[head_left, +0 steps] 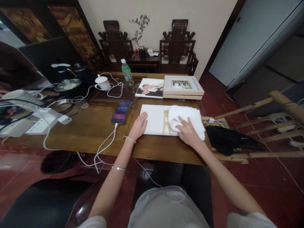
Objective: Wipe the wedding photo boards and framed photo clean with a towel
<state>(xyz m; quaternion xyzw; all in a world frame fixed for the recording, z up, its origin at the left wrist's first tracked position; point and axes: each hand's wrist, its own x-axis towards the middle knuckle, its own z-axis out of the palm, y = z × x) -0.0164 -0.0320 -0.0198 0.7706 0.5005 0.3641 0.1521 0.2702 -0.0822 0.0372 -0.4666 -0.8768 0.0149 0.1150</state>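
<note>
The work appears to be partway along: a white panel (153, 118) is laid flat on the wooden surface (156, 148), its right part covered by a white cloth (186, 112), its left part left uncovered. The panel is touched by the left hand (139, 126), whose fingers are released and laid flat; the cloth is pressed by the right hand (189, 131), though whether it is grasped by the fingers cannot be told. No brand or writing can be read, even on the green bottle (127, 74) or phone (121, 111).
</note>
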